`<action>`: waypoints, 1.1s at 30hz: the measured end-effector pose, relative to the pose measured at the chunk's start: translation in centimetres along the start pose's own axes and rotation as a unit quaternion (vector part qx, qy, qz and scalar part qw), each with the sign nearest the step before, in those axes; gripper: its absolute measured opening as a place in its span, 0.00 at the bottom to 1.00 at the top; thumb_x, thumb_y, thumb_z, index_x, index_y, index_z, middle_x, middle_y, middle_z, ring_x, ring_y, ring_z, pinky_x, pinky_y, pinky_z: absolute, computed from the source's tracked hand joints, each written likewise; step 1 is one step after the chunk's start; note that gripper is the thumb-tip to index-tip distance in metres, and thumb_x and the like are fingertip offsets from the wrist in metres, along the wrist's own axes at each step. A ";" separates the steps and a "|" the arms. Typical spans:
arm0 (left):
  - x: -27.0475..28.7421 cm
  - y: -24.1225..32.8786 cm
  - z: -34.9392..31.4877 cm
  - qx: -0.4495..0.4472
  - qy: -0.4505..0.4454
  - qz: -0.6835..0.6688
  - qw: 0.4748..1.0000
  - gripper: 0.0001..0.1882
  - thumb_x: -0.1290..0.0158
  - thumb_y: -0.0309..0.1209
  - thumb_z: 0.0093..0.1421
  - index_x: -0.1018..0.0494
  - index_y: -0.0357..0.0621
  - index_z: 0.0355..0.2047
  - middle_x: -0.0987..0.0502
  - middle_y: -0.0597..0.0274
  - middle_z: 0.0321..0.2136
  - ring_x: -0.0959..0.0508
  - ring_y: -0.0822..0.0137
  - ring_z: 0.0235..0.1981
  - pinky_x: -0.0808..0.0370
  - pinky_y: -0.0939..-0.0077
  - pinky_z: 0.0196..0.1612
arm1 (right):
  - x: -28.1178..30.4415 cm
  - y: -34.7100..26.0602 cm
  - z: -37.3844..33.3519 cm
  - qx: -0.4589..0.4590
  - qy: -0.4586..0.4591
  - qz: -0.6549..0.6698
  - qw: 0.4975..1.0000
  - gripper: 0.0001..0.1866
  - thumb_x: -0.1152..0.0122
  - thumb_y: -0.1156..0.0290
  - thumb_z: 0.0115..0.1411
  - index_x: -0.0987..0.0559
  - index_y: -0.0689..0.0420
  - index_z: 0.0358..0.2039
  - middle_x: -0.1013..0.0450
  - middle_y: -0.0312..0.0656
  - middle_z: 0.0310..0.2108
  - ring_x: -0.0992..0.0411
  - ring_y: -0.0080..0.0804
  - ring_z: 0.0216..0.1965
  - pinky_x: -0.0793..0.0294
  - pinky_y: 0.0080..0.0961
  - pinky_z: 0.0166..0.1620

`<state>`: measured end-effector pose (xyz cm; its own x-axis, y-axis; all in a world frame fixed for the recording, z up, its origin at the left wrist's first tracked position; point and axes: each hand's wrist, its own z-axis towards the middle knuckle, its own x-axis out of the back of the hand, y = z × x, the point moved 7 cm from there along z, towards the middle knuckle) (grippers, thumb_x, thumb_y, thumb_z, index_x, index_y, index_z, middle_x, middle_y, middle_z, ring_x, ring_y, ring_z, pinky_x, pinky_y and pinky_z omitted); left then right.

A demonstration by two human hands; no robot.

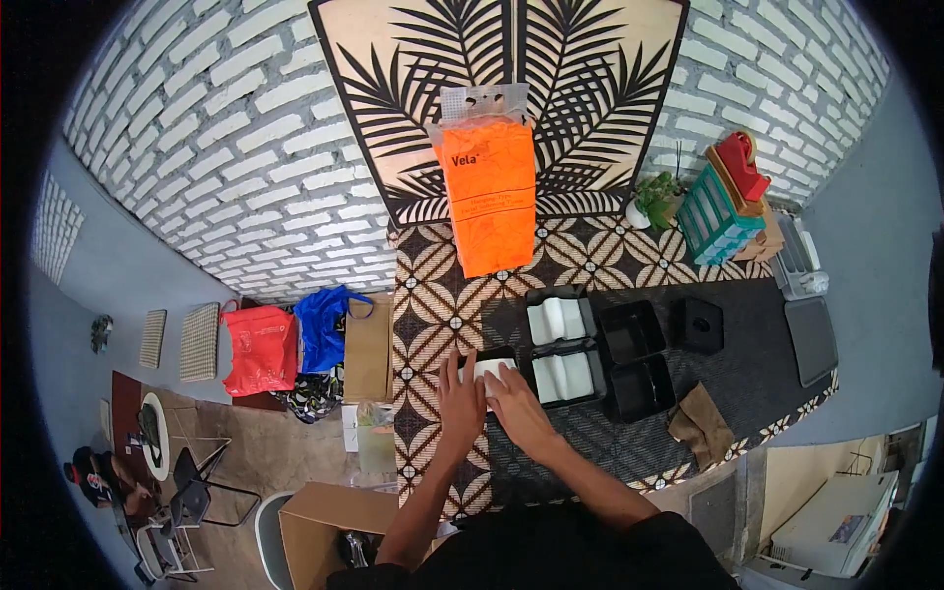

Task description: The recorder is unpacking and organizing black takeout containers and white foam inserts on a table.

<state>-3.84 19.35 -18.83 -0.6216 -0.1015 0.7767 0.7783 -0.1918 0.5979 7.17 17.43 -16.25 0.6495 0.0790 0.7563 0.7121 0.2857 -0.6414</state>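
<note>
Head view, hands: the left hand [460,398] and the right hand [513,401] lie side by side on a folded white tissue [489,373] in a black tray [489,353] near the left edge of the worktop [747,374].
Left fingers: laid flat and close together on the tissue's left part, pinching nothing.
Right fingers: stretched flat over the tissue's right part, pressing down rather than closing round it.
Tissue and tray: the tray sits on the dark mat [590,442], just left of two open black boxes.
Filled boxes: the upper box [559,320] and the lower box [568,377] each hold white folded tissue and touch one another.
Empty boxes: two more black boxes [637,359] stand just right of those, bare inside.
Small black box: a square one [700,324] stands further right, apart from the rest.
Brown cloth: crumpled [700,425] at the near right of the mat.
Orange pack: a tall orange tissue pack [487,192] in clear wrap stands at the back against a palm-leaf panel [590,88].
Right back corner: a potted plant [654,202] and a teal crate [718,216] with a red object on top.
Floor at left: a red bag [261,349], a blue bag [324,329] and a brown paper bag [369,346] beside the worktop.
</note>
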 end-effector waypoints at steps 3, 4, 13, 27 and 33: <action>-0.4 0.0 0.2 -0.059 -0.003 0.053 0.997 0.26 0.57 0.28 0.67 0.43 0.41 0.65 0.46 0.41 0.65 0.44 0.38 0.64 0.41 0.45 0.60 | -1.3 0.7 0.3 -0.055 -0.025 0.000 0.998 0.21 0.46 0.76 0.61 0.29 0.66 0.55 0.37 0.63 0.58 0.37 0.59 0.59 0.35 0.43 0.60; -0.5 0.8 0.1 -0.117 0.005 0.087 0.989 0.26 0.57 0.27 0.67 0.44 0.38 0.65 0.47 0.40 0.65 0.44 0.37 0.64 0.40 0.47 0.61 | -1.6 0.9 0.5 -0.061 -0.038 -0.015 0.997 0.21 0.46 0.77 0.61 0.29 0.66 0.55 0.37 0.63 0.58 0.38 0.59 0.60 0.35 0.43 0.61; 0.9 -3.0 -2.1 0.107 0.061 -0.219 0.968 0.31 0.60 0.14 0.59 0.50 0.33 0.64 0.44 0.36 0.60 0.38 0.38 0.60 0.38 0.54 0.60 | 2.6 1.7 -0.9 -0.087 0.037 -0.062 0.994 0.14 0.42 0.76 0.58 0.21 0.61 0.45 0.35 0.51 0.55 0.35 0.51 0.50 0.33 0.42 0.54; 0.1 -2.5 -0.8 0.137 -0.162 0.012 0.977 0.24 0.56 0.20 0.60 0.46 0.45 0.56 0.32 0.34 0.49 0.23 0.34 0.37 0.24 0.46 0.37 | 0.5 3.3 1.1 -0.048 0.030 -0.269 0.962 0.11 0.43 0.70 0.57 0.19 0.58 0.40 0.38 0.48 0.61 0.39 0.46 0.55 0.37 0.44 0.52; 1.6 -1.6 -0.8 0.113 -0.128 -0.105 0.980 0.25 0.58 0.18 0.59 0.45 0.46 0.57 0.33 0.32 0.49 0.26 0.30 0.40 0.29 0.43 0.40 | 0.5 3.7 0.7 -0.084 0.017 -0.202 0.976 0.10 0.45 0.70 0.60 0.21 0.60 0.39 0.34 0.47 0.52 0.38 0.46 0.54 0.38 0.45 0.54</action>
<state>-6.18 18.75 -18.73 -0.7496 0.1714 0.6394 0.6539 0.0422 0.7554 9.96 19.19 -18.17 0.3142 -0.0409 0.9485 0.9432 0.1268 -0.3070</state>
